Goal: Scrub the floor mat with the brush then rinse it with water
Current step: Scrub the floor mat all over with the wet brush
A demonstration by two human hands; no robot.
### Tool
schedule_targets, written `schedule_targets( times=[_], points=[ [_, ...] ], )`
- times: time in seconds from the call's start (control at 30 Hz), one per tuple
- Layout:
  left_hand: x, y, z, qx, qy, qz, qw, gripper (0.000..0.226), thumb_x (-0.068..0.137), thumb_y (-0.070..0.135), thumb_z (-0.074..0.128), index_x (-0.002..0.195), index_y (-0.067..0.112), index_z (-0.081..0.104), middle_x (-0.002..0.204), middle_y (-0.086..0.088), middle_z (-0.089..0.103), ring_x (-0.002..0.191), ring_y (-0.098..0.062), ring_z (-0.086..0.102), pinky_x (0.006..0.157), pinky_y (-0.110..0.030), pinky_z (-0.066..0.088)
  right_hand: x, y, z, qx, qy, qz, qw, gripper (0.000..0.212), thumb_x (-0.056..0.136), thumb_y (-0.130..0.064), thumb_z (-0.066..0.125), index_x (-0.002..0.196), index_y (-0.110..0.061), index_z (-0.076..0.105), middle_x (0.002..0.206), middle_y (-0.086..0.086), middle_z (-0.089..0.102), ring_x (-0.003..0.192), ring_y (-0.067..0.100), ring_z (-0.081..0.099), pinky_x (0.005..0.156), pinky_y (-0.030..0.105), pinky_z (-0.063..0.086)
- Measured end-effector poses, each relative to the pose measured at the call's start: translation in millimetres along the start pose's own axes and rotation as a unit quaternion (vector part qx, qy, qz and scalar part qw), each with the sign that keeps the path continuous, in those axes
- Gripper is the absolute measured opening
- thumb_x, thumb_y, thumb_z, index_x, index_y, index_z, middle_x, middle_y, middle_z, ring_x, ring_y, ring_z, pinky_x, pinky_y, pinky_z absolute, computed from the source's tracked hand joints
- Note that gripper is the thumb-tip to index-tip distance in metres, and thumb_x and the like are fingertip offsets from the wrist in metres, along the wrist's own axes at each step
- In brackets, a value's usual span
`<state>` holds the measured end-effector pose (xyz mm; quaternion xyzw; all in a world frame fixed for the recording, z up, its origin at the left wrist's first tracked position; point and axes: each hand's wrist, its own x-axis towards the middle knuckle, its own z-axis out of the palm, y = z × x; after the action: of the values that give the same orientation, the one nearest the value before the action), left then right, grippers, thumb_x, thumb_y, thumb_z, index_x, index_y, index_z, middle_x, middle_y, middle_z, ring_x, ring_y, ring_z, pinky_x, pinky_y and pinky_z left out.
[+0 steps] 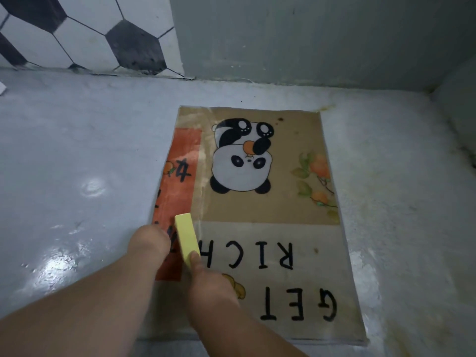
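A beige floor mat with an upside-down panda, an orange strip along its left side and the words "GET RICH" lies flat on the wet grey floor. My right hand grips the near end of a pale yellow brush, which rests on the mat near the orange strip and points away from me. My left hand sits curled beside the brush at the mat's left edge, its fingers hidden under the knuckles. Whether it also touches the brush I cannot tell.
The wet grey floor glistens to the left of the mat. A grey wall rises just behind the mat and another closes the right side. Black and white hexagon tiles cover the wall at the back left.
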<state>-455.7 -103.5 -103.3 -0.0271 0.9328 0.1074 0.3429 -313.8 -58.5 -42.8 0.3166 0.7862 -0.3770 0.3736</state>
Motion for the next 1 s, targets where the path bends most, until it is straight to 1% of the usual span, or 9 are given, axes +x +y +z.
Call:
schedule_targets(
  times=[0.03, 0.1, 0.17, 0.23, 0.33, 0.43, 0.57, 0.8, 1.0],
  points=[
    [2.4, -6.3, 3.8, 0.02, 0.017, 0.039, 0.999, 0.042, 0.098, 0.019, 0.043, 0.137, 0.004, 0.046, 0.141, -0.015, 0.047, 0.13, -0.027, 0.047, 0.103, -0.037, 0.044, 1.0, -0.2, -1.3, -0.004, -0.005, -0.005, 1.0, 0.077, 0.096, 0.004, 0.032, 0.153, -0.032, -0.007, 0.14, 0.02, 0.046, 0.123, 0.037, 0.051, 0.094, 0.049, 0.045],
    [3.7, -9.4, 6.5, 0.015, 0.077, 0.026, 0.997, 0.035, 0.095, 0.017, 0.048, 0.126, 0.006, 0.057, 0.131, -0.017, 0.053, 0.121, -0.032, 0.052, 0.099, -0.038, 0.046, 0.6, 3.5, 0.1, -0.003, -0.004, -0.009, 1.0, 0.079, 0.095, 0.004, 0.033, 0.152, -0.035, -0.007, 0.137, 0.021, 0.048, 0.121, 0.037, 0.051, 0.092, 0.049, 0.045],
    [-6.4, -6.9, 10.2, 0.076, 0.118, 0.038, 0.989, 0.028, 0.09, 0.023, 0.051, 0.115, 0.016, 0.062, 0.126, -0.015, 0.046, 0.117, -0.035, 0.046, 0.099, -0.04, 0.041, 1.3, 12.4, -1.4, 0.021, 0.009, -0.015, 1.0, 0.076, 0.096, 0.0, 0.032, 0.152, -0.038, -0.004, 0.132, 0.021, 0.052, 0.118, 0.036, 0.053, 0.092, 0.047, 0.046],
    [-14.5, 4.1, 22.2, 0.055, 0.151, 0.092, 0.983, 0.021, 0.088, 0.026, 0.05, 0.107, 0.025, 0.059, 0.131, -0.008, 0.036, 0.115, -0.029, 0.034, 0.1, -0.038, 0.032, 3.4, 26.3, -5.5, 0.059, 0.053, -0.014, 0.997, 0.068, 0.099, -0.009, 0.031, 0.151, -0.041, 0.002, 0.128, 0.018, 0.055, 0.113, 0.033, 0.056, 0.088, 0.044, 0.046],
    [-33.2, 33.0, 41.4, 0.063, 0.123, 0.227, 0.964, 0.025, 0.088, 0.019, 0.054, 0.113, 0.021, 0.058, 0.14, -0.005, 0.028, 0.124, -0.028, 0.028, 0.104, -0.037, 0.031, 7.6, 50.5, -18.2, 0.08, 0.104, 0.009, 0.991, 0.065, 0.1, -0.015, 0.032, 0.151, -0.041, 0.001, 0.125, 0.016, 0.057, 0.108, 0.031, 0.058, 0.076, 0.036, 0.043],
    [-52.1, 62.9, 57.6, 0.059, 0.084, 0.3, 0.949, 0.038, 0.089, 0.016, 0.055, 0.127, 0.017, 0.052, 0.145, -0.005, 0.026, 0.131, -0.027, 0.026, 0.111, -0.036, 0.03, 6.4, 74.6, -34.0, 0.073, 0.141, 0.024, 0.987, 0.064, 0.101, -0.019, 0.032, 0.151, -0.041, -0.001, 0.121, 0.015, 0.059, 0.104, 0.029, 0.059, 0.079, 0.037, 0.047],
    [-70.6, 90.6, 71.6, 0.053, 0.055, 0.325, 0.943, 0.046, 0.09, 0.011, 0.051, 0.136, 0.014, 0.045, 0.15, -0.004, 0.024, 0.134, -0.026, 0.027, 0.114, -0.035, 0.028, -0.2, 100.6, -48.4, 0.092, 0.172, 0.024, 0.981, 0.061, 0.101, -0.023, 0.031, 0.151, -0.041, 0.0, 0.12, 0.014, 0.059, 0.104, 0.029, 0.058, 0.082, 0.037, 0.047],
    [-132.8, 126.9, 71.3, 0.052, 0.01, 0.349, 0.935, 0.048, 0.092, 0.009, 0.047, 0.14, 0.013, 0.041, 0.142, -0.006, 0.035, 0.129, -0.026, 0.032, 0.109, -0.031, 0.028, -52.7, 136.0, -69.7, 0.13, 0.16, 0.041, 0.978, 0.063, 0.101, -0.023, 0.035, 0.153, -0.038, 0.001, 0.132, 0.012, 0.055, 0.112, 0.028, 0.056, 0.092, 0.032, 0.045],
    [-244.5, 139.3, 45.5, 0.069, -0.049, 0.314, 0.946, 0.043, 0.094, 0.01, 0.042, 0.137, 0.014, 0.045, 0.142, -0.006, 0.037, 0.13, -0.026, 0.033, 0.106, -0.033, 0.032, -158.6, 143.2, -87.4, 0.146, 0.142, 0.077, 0.976, 0.063, 0.098, -0.025, 0.036, 0.153, -0.039, 0.006, 0.121, 0.016, 0.06, 0.103, 0.03, 0.059, 0.08, 0.031, 0.045]
  ],
)
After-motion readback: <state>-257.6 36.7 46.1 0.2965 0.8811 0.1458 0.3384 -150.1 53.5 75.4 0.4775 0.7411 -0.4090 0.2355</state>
